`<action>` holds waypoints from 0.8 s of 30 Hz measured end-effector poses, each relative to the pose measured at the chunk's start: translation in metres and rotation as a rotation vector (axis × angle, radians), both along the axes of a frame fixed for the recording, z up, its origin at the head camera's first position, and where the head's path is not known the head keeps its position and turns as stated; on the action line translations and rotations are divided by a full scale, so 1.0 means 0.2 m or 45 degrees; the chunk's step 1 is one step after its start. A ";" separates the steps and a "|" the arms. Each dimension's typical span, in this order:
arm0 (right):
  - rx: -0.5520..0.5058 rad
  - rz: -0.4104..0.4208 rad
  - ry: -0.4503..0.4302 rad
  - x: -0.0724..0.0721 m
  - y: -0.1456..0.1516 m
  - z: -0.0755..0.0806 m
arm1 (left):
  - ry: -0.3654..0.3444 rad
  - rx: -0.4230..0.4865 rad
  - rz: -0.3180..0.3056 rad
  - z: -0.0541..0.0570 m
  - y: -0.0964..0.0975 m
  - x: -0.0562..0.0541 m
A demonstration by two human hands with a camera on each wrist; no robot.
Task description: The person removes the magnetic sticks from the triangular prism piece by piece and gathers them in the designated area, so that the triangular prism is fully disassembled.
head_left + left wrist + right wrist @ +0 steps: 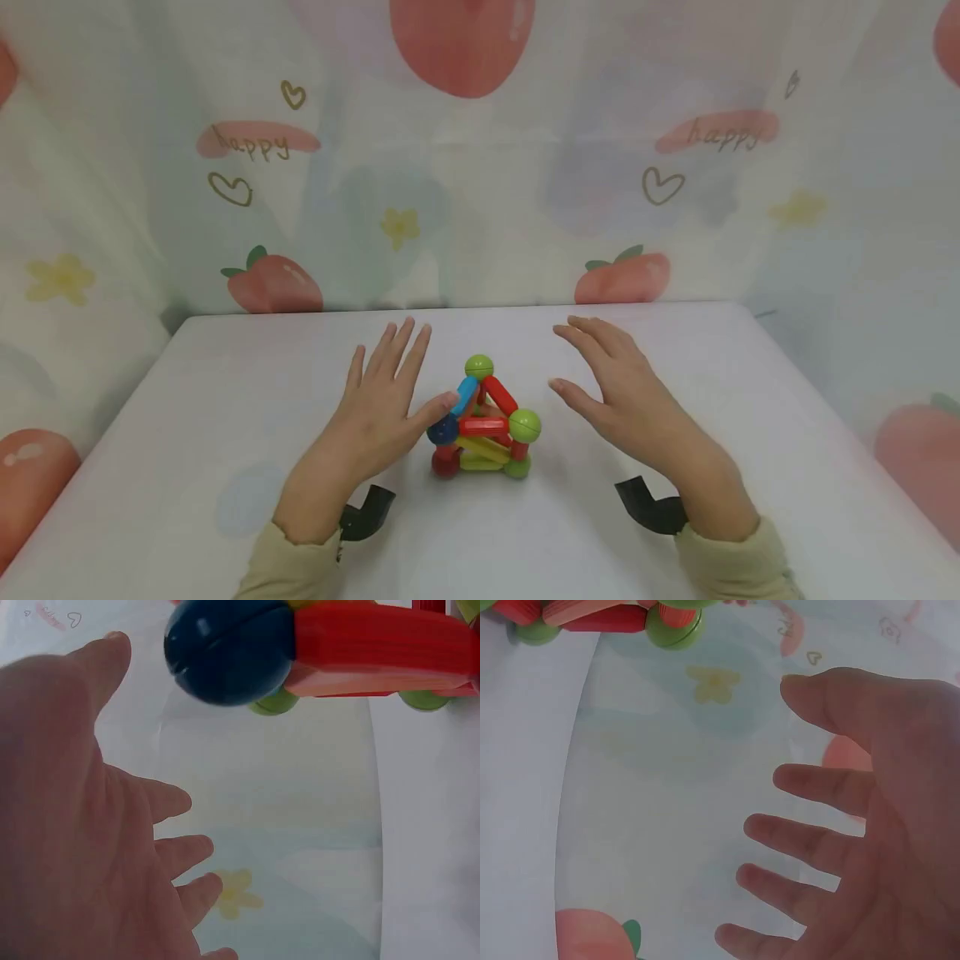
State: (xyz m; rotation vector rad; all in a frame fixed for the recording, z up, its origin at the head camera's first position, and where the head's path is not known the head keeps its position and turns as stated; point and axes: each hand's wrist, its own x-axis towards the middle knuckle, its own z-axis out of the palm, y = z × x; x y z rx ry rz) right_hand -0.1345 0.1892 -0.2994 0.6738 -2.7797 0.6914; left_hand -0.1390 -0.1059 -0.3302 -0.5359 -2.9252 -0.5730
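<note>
Head view shows a small toy pyramid [482,425] of coloured rods and balls standing in the middle of the white bench [187,400], between our two hands. Our left hand [382,400] lies flat with fingers spread, its thumb tip touching the blue rod [465,395]. Our right hand [611,392] hovers just beside the toy, fingers spread, holding nothing. To handle it well, we judge both hands should close in evenly from either side, gently, so the joints stay together. A strawberry-print curtain [270,283] hangs behind.
</note>
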 end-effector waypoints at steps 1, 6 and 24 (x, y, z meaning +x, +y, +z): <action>-0.016 0.013 0.002 0.00 -0.01 0.00 | -0.007 -0.002 -0.013 0.00 0.01 0.00; -0.016 0.064 0.032 0.01 -0.04 -0.01 | -0.027 -0.017 -0.067 -0.01 0.07 0.01; 0.056 0.343 -0.013 0.05 -0.19 -0.08 | 0.285 0.011 -0.367 -0.08 0.16 0.01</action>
